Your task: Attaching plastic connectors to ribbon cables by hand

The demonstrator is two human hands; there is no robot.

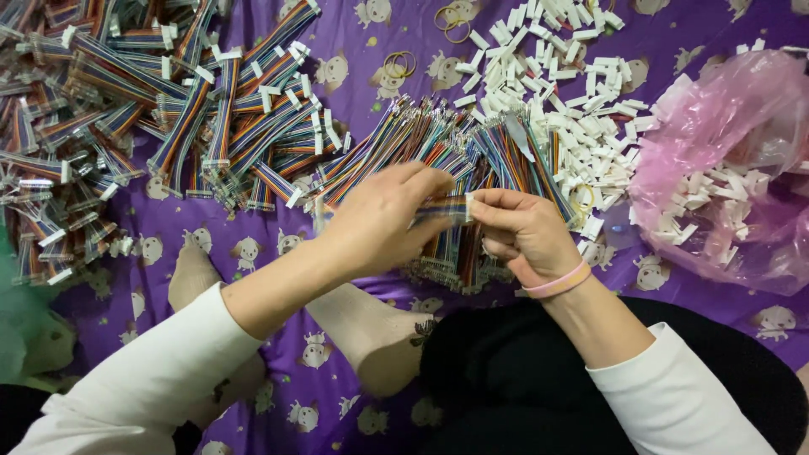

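Both hands pinch one rainbow ribbon cable (444, 208): left hand (379, 223) steadying wires, right hand (524, 232) fingers gripping its white connector (468, 207).

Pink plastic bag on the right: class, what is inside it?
The pink plastic bag holds white plastic connector housings, visible at its opening. Deeper contents are hidden by crumpled film.
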